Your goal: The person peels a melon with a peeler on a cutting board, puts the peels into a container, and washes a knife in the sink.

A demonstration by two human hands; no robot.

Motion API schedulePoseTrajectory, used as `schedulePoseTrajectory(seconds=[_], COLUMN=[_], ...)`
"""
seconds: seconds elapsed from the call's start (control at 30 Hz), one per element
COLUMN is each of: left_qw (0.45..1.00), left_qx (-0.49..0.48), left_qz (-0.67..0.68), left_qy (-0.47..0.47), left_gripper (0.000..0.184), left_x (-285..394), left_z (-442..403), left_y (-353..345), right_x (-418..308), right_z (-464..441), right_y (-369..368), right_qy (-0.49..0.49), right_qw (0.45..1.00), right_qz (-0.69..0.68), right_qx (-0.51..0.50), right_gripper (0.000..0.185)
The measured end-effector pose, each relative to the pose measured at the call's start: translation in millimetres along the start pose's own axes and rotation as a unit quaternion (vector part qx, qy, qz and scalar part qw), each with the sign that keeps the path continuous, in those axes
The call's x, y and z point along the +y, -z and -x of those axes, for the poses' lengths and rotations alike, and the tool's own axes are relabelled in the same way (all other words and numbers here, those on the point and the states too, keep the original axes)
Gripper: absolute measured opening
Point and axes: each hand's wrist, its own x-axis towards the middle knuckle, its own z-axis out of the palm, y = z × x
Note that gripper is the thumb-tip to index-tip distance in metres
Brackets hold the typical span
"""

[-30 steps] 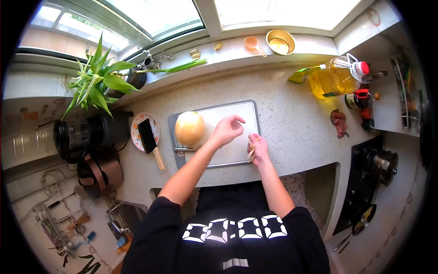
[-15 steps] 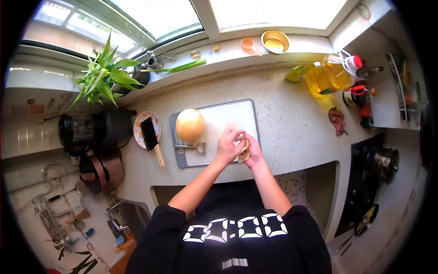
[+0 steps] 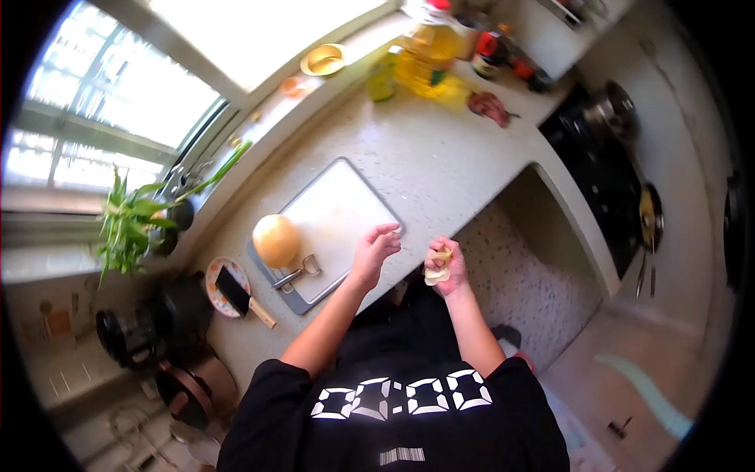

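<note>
My right hand [image 3: 453,281] is closed around a small bunch of pale yellowish peelings [image 3: 437,275], past the counter's front edge. My left hand [image 3: 373,256] hovers by the near right edge of the grey-rimmed white cutting board [image 3: 338,208], its fingers apart and bent, holding nothing. On the board's left part sits a large round, pale orange fruit or vegetable [image 3: 276,241]; its kind is not clear. Just below it lies a metal peeler [image 3: 297,273]. A cleaver [image 3: 242,293] with a wooden handle rests across a patterned plate [image 3: 215,271] to the left of the board.
Along the back stand an oil jug [image 3: 425,59], a sauce bottle [image 3: 487,57] and a dark red cloth-like item [image 3: 491,108]. A stove [image 3: 602,165] is at the right. At left are a plant [image 3: 130,224] and black appliances [image 3: 149,318]. Below the counter's front edge is an open recess [image 3: 523,252].
My hands, together over the board before, have separated. The right one has moved off the board to the right with the peelings. The view has turned to the right.
</note>
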Motion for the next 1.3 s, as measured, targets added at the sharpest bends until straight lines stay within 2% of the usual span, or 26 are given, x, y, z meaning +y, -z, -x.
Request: schedulePoseTrajectory(seconds=[0.1,0.23,0.27,0.37,0.4,0.43,0.5,0.6,0.7,0.73,0.83,0.93,1.03,1.1,1.17,1.23,1.3], left_qw=[0.996,0.978,0.972,0.951,0.940,0.929,0.913,0.892,0.877,0.873,0.870,0.872,0.877,0.883,0.893,0.909,0.926], left_qx=[-0.051,-0.129,-0.148,-0.183,-0.197,-0.209,-0.224,-0.227,-0.233,-0.234,-0.217,-0.180,-0.153,-0.136,-0.117,-0.109,-0.090], left_qz=[-0.021,-0.066,-0.074,-0.124,-0.137,-0.149,-0.173,-0.212,-0.238,-0.246,-0.273,-0.312,-0.327,-0.328,-0.326,-0.299,-0.270], left_qy=[0.070,0.151,0.168,0.218,0.241,0.265,0.295,0.328,0.345,0.349,0.348,0.333,0.318,0.306,0.288,0.270,0.250], left_gripper=[0.030,0.026,0.026,0.025,0.023,0.022,0.021,0.020,0.020,0.021,0.022,0.023,0.024,0.024,0.025,0.026,0.026], left_x=[-30.9,-90.9,-106.2,-148.8,-163.1,-178.7,-215.3,-268.8,-322.3,-335.9,-366.8,-380.2,-379.6,-373.1,-362.3,-351.9,-338.6], left_z=[10.6,22.2,25.1,41.7,48.3,54.7,67.9,95.6,117.2,125.2,141.6,152.3,152.7,150.1,146.7,139.6,132.0], left_y=[-35.5,-77.3,-87.6,-125.5,-140.1,-154.3,-181.0,-220.4,-247.1,-257.5,-272.2,-276.8,-271.2,-263.1,-254.6,-235.4,-216.1], right_x=[-22.1,-36.9,-37.7,-33.5,-29.9,-25.2,-14.9,-4.1,-4.1,4.0,-12.2,-32.4,-48.6,-52.3,-42.4,-15.9,-10.8], right_z=[59.8,151.2,172.2,250.6,275.0,297.7,344.8,404.9,450.1,459.9,466.8,483.6,488.2,485.3,473.7,453.2,461.5], right_y=[49.5,138.1,171.3,226.4,254.4,282.9,332.6,410.1,486.1,530.7,586.9,591.0,582.6,575.9,594.8,658.3,673.7], right_qy=[0.073,0.206,0.239,0.343,0.365,0.396,0.441,0.492,0.505,0.499,0.484,0.486,0.409,0.409,0.405,0.395,0.379], right_qw=[0.995,0.959,0.954,0.903,0.892,0.865,0.819,0.786,0.749,0.771,0.704,0.721,0.746,0.751,0.749,0.737,0.745], right_qz=[-0.066,-0.187,-0.181,-0.223,-0.240,-0.270,-0.333,-0.333,-0.347,-0.297,-0.372,-0.366,-0.374,-0.371,-0.343,-0.281,-0.287], right_qx=[0.016,0.048,-0.002,0.134,0.116,0.151,0.157,0.172,0.254,0.261,0.361,0.331,0.370,0.362,0.396,0.470,0.468], right_gripper=[0.018,0.012,0.011,0.014,0.015,0.025,0.027,0.027,0.028,0.032,0.038,0.051,0.046,0.046,0.046,0.047,0.045])
